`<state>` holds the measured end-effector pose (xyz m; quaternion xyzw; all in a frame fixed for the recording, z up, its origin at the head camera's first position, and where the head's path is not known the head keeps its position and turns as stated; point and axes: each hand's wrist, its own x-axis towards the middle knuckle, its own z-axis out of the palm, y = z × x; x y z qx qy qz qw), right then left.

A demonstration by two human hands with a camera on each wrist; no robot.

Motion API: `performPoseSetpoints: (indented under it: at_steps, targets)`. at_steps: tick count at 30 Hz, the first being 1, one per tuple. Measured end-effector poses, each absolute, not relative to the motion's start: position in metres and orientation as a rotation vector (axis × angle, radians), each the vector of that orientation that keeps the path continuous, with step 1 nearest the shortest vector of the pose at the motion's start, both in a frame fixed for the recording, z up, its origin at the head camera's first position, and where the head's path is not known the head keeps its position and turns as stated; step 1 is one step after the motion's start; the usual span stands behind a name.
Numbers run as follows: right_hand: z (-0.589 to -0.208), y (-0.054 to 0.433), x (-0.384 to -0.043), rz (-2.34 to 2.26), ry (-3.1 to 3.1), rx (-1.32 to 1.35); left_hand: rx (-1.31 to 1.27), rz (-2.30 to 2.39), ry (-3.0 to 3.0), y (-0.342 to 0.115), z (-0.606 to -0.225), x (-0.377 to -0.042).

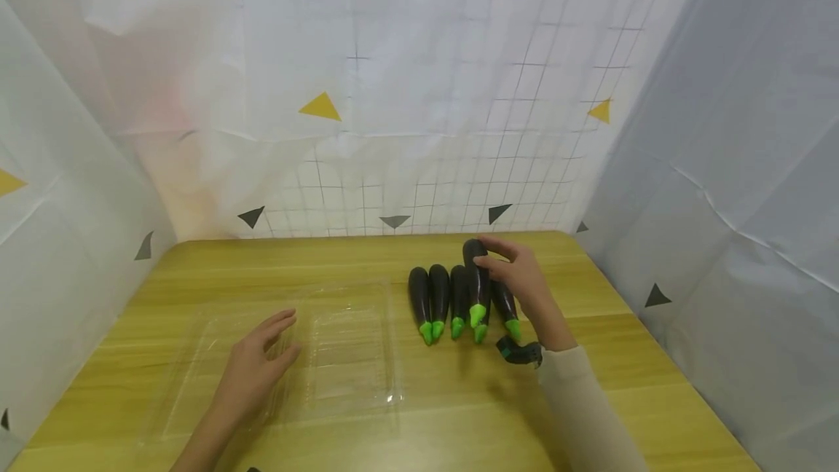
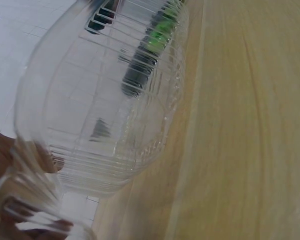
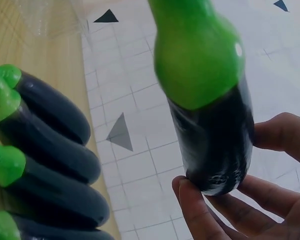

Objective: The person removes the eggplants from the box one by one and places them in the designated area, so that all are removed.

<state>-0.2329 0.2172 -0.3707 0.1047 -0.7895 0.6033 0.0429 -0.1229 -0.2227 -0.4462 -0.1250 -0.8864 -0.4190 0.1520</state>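
Note:
My right hand (image 1: 518, 275) grips a dark eggplant (image 3: 212, 135) near its rounded end. Its green cap points down toward the table, and it is raised in front of the other eggplants. Several more eggplants (image 3: 55, 152) lie side by side on the table, their green stem ends toward me. My left hand (image 1: 252, 366) is at the middle ridge of a clear plastic clamshell box (image 1: 393, 355), thumb and fingers apart and loosely bent. In the left wrist view, clear plastic overlaps the left fingers (image 2: 0, 155).
The wooden table (image 1: 459, 428) runs back to a white sheet wall (image 1: 419, 166) with grid lines and triangle marks. A similar white sheet (image 1: 741, 188) bounds the right side. A black wrist camera (image 1: 518, 350) sits below the right hand.

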Motion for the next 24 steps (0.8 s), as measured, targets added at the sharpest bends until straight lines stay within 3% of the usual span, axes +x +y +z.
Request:
performPoseSetpoints:
  at_steps: [24]
  targets:
    - [-0.379, 0.245, -0.235, 1.810, -2.478, 0.239, -0.361, -1.209, -2.547, -0.222, -0.447, -0.123]
